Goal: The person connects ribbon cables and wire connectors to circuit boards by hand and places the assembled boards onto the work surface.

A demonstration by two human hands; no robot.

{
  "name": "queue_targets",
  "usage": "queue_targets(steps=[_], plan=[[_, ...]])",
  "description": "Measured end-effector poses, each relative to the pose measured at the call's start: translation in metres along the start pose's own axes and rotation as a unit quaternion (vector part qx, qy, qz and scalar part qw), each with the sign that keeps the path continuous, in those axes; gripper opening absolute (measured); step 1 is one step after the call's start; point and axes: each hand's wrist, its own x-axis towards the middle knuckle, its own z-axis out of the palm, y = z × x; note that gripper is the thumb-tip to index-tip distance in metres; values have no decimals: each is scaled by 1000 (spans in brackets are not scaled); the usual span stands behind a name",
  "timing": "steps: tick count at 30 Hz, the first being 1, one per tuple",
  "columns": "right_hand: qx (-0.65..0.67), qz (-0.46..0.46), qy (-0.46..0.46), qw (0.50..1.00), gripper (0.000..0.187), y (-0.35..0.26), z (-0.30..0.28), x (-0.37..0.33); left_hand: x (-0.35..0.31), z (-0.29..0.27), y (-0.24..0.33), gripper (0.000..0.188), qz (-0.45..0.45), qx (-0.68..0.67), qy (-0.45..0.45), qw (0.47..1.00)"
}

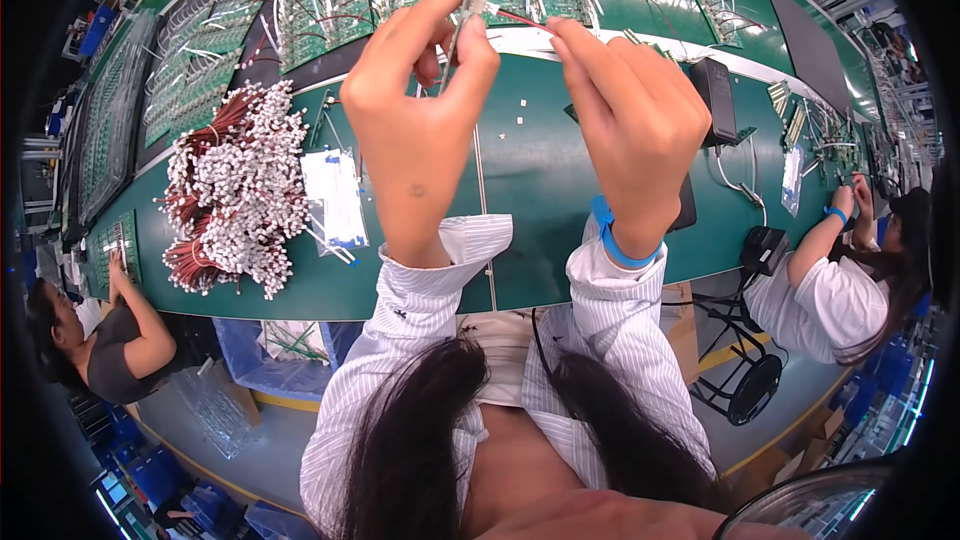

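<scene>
My left hand point(415, 110) pinches a narrow circuit board point(455, 45) upright between thumb and fingers. At the board's upper end, by my fingertips, sits a small white connector point(478, 4). A thin red and dark wire point(522, 19) runs from that connector to my right hand point(635, 105), whose thumb and forefinger are closed on it. Whether the plug is fully seated in the board cannot be told. A blue band point(622, 248) circles my right wrist. Left of my left hand lies a big heap of bundled wires with white connectors point(240, 180).
Panels of green circuit boards with wires point(320, 10) line the far side of the green table point(540, 180). Beside the wire heap is a white paper packet point(333, 195). A black box-shaped device point(712, 100) stands to the right. Co-workers sit at left point(125, 340) and right point(830, 290).
</scene>
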Motion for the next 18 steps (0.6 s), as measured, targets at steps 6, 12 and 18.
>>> queue_targets(steps=[6,12,18], plan=[[-9,-15,-7,1000,18,0,0,0,0,-2,-2,18,-4,26,-19,999],[-18,-31,5,999,21,-2,-3,4,2,-3,-5,17,27,77,-63,995],[-25,-60,0,998,24,0,-2,4,1,1,-15,19,12,29,-97,995]])
